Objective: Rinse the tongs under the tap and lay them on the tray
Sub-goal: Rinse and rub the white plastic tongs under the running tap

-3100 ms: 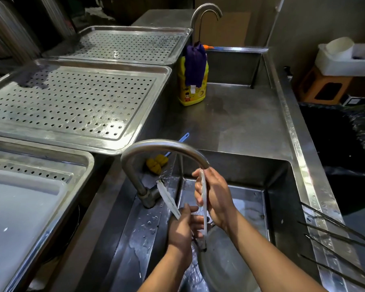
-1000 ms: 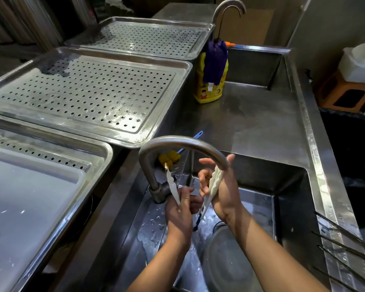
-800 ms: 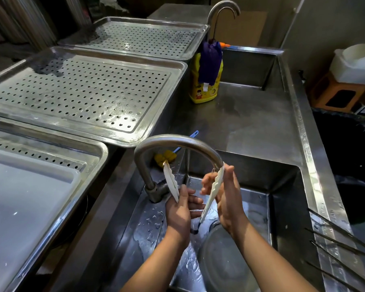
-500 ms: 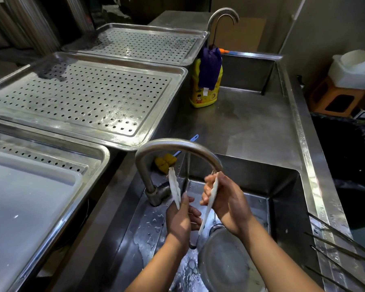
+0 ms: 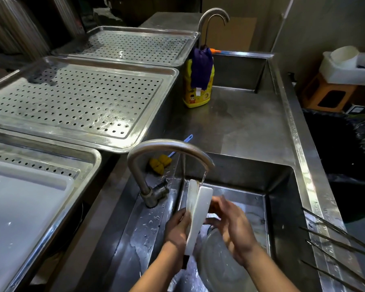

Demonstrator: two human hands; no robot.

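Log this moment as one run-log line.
rinsing | left hand: grips tongs | right hand: beside tongs | tap: running | tray: no tongs

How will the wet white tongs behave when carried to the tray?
Probably slippery: the tongs are under the running tap and the left hand grips only their lower part. Likely light and fairly stiff, since the thin white arms stand straight above that one hand. The two arms lie nearly closed, so they may spring apart if the grip loosens.
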